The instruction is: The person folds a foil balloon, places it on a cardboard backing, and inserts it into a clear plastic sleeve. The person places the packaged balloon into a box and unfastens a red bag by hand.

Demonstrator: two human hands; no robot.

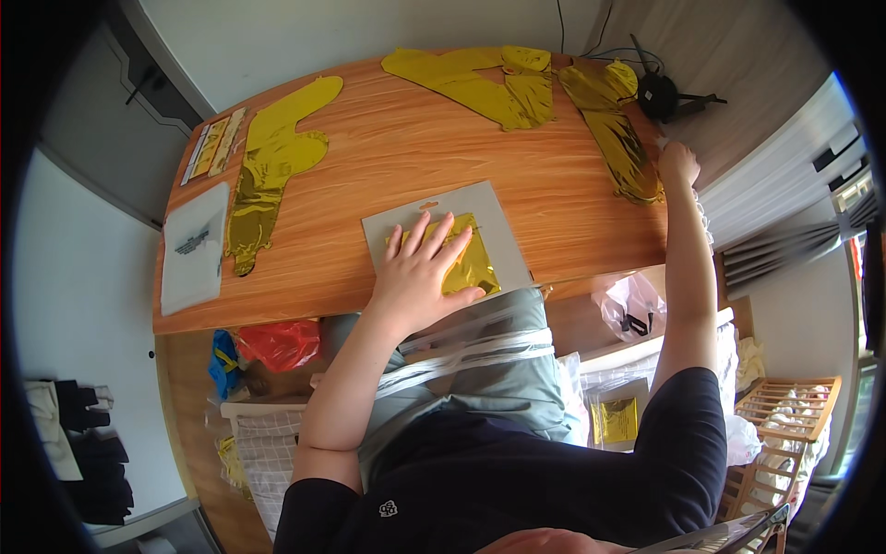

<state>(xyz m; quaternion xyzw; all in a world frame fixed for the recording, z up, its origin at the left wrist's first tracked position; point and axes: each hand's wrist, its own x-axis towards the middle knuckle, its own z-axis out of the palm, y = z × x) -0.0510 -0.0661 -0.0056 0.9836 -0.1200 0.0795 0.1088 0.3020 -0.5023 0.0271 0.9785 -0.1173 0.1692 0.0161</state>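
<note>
My left hand (415,277) lies spread with its palm down on a folded gold foil packet (478,263). The packet rests on a grey backing card (480,198) with a hanging slot, near the table's front edge. At the table's right edge my right hand (680,166) is closed; a small whitish bit shows by its fingertips, too unclear to name. Just left of it lies a flat gold foil balloon (614,138). A second flat gold foil balloon (526,102) is at the back, and a third foil balloon (277,152) lies to the left.
A black router-like device (657,97) with antennas and cables stands at the back right corner. On the table's left are a clear plastic sleeve (194,245) and a printed card (214,148). Plastic bags (277,343) sit below the table edge. White strips (461,355) cross my lap.
</note>
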